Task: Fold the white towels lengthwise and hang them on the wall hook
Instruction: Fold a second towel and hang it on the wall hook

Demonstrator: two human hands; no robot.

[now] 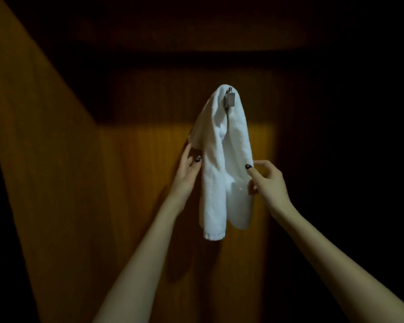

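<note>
A white towel (222,159) hangs folded over a small metal wall hook (229,99) on the wooden wall, its two halves drooping down with the hemmed end lowest on the left. My left hand (188,166) is at the towel's left edge, fingers behind the cloth and thumb in front, pinching it. My right hand (266,180) pinches the right edge at mid-height, with the thumb on the front of the cloth and the other fingers beside and behind it. Both arms reach up from below.
The wood-panelled wall (138,171) is lit only in a patch around the towel. A side wall (33,136) angles in on the left. The right side and top of the view are dark.
</note>
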